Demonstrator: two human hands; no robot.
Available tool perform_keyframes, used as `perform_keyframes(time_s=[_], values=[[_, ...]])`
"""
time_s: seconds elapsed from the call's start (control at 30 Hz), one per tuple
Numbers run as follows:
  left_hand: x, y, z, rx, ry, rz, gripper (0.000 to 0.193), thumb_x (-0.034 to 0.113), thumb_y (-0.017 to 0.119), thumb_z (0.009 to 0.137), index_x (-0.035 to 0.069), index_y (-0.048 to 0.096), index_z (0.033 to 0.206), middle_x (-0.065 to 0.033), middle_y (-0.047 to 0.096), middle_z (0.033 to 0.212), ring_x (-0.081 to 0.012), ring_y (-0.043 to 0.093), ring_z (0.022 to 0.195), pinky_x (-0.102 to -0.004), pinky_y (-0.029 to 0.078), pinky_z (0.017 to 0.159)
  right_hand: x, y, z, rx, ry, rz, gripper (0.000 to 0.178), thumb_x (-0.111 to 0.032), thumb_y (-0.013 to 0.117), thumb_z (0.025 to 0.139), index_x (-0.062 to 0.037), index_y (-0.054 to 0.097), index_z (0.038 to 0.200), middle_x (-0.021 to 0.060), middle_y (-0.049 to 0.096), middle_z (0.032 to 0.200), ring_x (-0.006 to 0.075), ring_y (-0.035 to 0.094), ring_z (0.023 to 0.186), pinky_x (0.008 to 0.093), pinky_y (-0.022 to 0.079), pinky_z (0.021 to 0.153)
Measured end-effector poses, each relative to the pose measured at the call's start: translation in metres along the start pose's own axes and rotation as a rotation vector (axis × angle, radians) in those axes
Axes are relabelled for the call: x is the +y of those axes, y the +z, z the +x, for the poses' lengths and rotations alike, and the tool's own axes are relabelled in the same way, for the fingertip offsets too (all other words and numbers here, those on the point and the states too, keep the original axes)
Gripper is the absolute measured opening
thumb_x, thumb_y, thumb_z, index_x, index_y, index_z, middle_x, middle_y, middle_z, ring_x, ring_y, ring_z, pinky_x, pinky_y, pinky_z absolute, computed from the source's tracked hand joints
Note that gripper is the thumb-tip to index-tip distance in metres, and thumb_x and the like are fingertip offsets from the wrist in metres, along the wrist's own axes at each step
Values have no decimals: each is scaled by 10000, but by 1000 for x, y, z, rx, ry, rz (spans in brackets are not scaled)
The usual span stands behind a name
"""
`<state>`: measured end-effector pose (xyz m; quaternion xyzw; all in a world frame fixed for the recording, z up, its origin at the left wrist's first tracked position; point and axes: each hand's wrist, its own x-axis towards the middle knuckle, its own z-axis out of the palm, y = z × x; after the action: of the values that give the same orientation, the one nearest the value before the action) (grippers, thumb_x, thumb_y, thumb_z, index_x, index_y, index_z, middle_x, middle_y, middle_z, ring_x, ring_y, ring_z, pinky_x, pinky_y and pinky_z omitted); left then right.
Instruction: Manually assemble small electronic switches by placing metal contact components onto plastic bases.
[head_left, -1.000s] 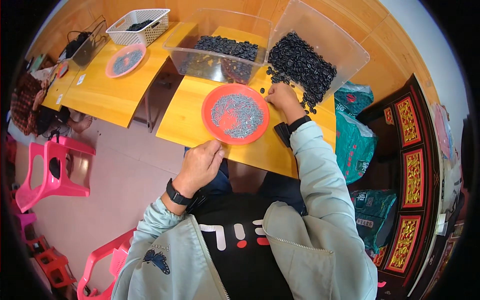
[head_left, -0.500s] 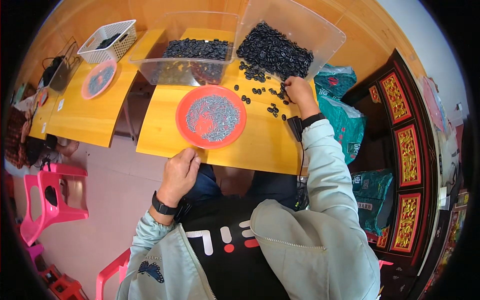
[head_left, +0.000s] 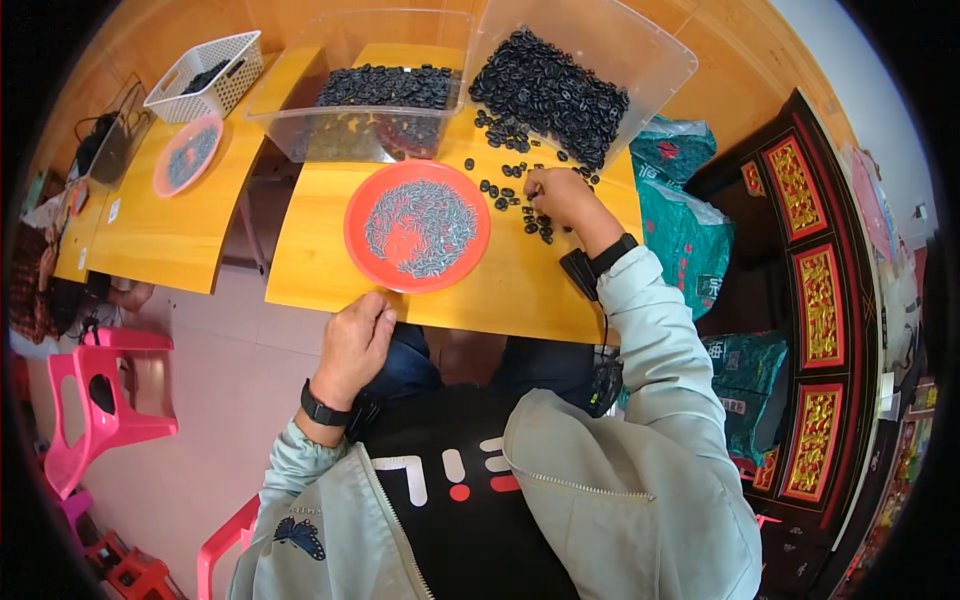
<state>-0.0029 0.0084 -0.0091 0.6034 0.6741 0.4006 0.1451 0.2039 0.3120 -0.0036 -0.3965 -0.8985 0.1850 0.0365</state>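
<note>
My right hand (head_left: 572,203) is over the table among loose small black oval pieces (head_left: 538,230), its fingers bent down and closed. Whatever lies under those fingertips is hidden. At the table's front edge, just below a red round plate (head_left: 357,258), my left hand (head_left: 356,342) is closed with thumb against forefinger; anything inside it cannot be made out. Many thin grey metal pins (head_left: 440,225) lie spread in the plate. Behind my right hand, a tilted clear plastic bin (head_left: 655,75) holds a heap of the same black pieces, some spilled out at its mouth.
Left of the tilted bin stands another clear bin (head_left: 300,135) with black pieces. A second table (head_left: 180,235) carries a pink plate (head_left: 212,150) and a white basket (head_left: 240,75). Green bags (head_left: 690,240) stand right of my table, a pink chair (head_left: 110,400) to the left. A dark cord runs beside my right wrist.
My right hand has moved left and slightly nearer, and several black pieces have shifted toward the plate. My left hand stays closed in nearly the same place.
</note>
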Motion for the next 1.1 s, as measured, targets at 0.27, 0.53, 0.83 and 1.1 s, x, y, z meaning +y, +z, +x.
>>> perform_keyframes(time_s=[0.27,0.53,0.83,1.1], values=[[0,0,-1,-12,-15,11,98,94,543,826,14,490,805,-192,560,723,-390,556,686,-427,442,576,29,-12,24,143,156,-122,198,-149,653,690,-86,681,876,143,654,802,270,640,714,348,505,666],[16,-14,7,-30,-33,-226,191,194,531,864,12,541,921,-155,598,777,-311,589,699,-346,457,623,17,2,43,165,135,-114,199,-158,671,679,-87,672,865,142,650,830,296,627,795,384,492,703],[172,-104,41,-1077,474,-1399,998,711,364,801,-170,345,1269,-314,426,1253,-449,460,1132,-454,393,939,10,8,46,196,169,-273,130,-161,641,707,-45,615,761,174,625,781,334,603,768,402,474,698],[156,-80,34,-967,453,-1444,821,626,368,839,-127,453,1157,-256,517,1146,-370,520,1045,-417,408,910,-1,-12,37,259,243,-61,167,-229,587,799,-85,657,846,163,639,848,345,604,842,407,479,750]])
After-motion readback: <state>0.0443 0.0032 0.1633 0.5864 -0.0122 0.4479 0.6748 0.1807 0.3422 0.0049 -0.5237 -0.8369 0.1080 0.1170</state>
